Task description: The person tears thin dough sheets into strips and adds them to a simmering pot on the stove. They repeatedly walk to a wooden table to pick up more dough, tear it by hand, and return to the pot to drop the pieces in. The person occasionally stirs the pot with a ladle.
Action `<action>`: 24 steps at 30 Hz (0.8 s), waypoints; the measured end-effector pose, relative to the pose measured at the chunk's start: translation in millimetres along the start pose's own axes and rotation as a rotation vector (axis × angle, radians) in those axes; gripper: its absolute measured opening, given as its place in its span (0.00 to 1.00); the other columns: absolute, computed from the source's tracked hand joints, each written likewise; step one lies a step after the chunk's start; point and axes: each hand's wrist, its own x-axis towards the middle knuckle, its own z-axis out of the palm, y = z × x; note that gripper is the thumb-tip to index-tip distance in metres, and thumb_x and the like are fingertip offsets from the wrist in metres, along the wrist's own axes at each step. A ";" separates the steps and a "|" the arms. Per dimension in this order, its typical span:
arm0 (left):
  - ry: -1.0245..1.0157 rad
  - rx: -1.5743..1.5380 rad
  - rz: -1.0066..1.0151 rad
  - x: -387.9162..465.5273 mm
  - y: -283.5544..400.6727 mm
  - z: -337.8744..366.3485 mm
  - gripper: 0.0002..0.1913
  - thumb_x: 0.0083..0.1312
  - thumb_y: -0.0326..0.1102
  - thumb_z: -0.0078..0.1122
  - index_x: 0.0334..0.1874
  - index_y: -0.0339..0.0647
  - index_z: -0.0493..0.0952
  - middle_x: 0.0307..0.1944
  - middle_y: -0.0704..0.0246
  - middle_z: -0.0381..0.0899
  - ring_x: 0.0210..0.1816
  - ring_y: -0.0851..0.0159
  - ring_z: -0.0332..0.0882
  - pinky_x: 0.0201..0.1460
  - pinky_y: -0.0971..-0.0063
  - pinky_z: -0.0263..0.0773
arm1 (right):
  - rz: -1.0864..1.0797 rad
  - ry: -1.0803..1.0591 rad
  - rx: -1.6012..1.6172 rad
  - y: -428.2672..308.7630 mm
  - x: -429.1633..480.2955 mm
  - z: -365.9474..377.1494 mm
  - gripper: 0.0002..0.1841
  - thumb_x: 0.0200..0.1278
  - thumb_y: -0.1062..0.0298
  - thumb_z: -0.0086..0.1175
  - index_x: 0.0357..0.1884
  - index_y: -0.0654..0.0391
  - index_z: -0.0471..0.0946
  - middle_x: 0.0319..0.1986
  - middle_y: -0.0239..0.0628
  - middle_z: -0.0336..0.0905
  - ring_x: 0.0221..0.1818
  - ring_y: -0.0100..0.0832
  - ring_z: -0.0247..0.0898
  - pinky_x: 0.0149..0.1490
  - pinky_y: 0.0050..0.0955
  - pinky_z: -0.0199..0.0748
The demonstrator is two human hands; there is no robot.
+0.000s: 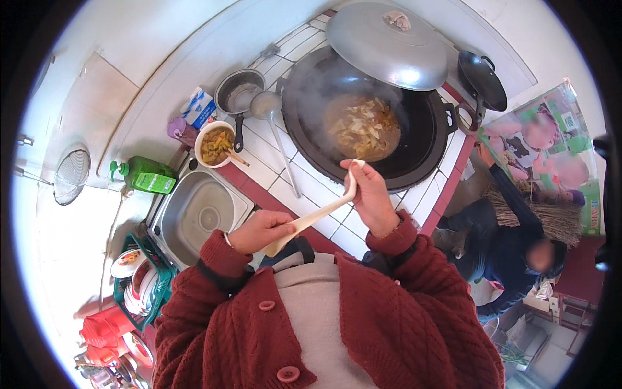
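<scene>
A long strip of pale dough (316, 216) stretches between my two hands. My left hand (262, 231) pinches it near its lower end, which hangs past the fingers. Higher up, my right hand (369, 194) grips the other end between thumb and fingers, at the near rim of a large black wok (420, 155) set in the tiled stove. Steam rises from the wok. Inside it, brown broth (335, 116) holds several flat pale dough pieces (362, 121) heaped in the middle.
A big metal lid (384, 44) leans over the wok's far side. Left of it lie a ladle (277, 141), a small saucepan (223, 92) and a bowl of vegetables (216, 143). A steel sink (192, 214) is at left. At right a person (515, 233) crouches beside the stove.
</scene>
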 end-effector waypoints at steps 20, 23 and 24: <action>0.086 -0.495 -0.218 -1.9 -18.2 -28.1 0.13 0.68 0.41 0.48 0.39 0.37 0.74 0.26 0.73 0.76 0.26 0.77 0.75 0.29 0.85 0.70 | -0.027 -0.001 -0.680 -65.4 172.3 -84.7 0.16 0.66 0.64 0.42 0.51 0.62 0.69 0.34 0.29 0.73 0.32 0.20 0.70 0.39 0.19 0.70; 0.121 -0.512 -0.211 2.9 -19.6 -28.9 0.12 0.68 0.40 0.47 0.40 0.37 0.74 0.28 0.73 0.76 0.27 0.76 0.76 0.30 0.84 0.71 | -0.178 0.091 -0.737 -48.2 197.2 -92.7 0.12 0.61 0.66 0.45 0.44 0.59 0.73 0.32 0.31 0.73 0.33 0.22 0.71 0.33 0.20 0.71; 0.125 -0.526 -0.206 4.9 -20.0 -28.9 0.12 0.68 0.40 0.47 0.40 0.37 0.74 0.29 0.73 0.76 0.28 0.76 0.76 0.30 0.84 0.71 | -0.221 0.125 -0.719 -41.5 196.3 -93.0 0.12 0.62 0.65 0.45 0.43 0.59 0.73 0.32 0.32 0.73 0.32 0.22 0.71 0.33 0.20 0.70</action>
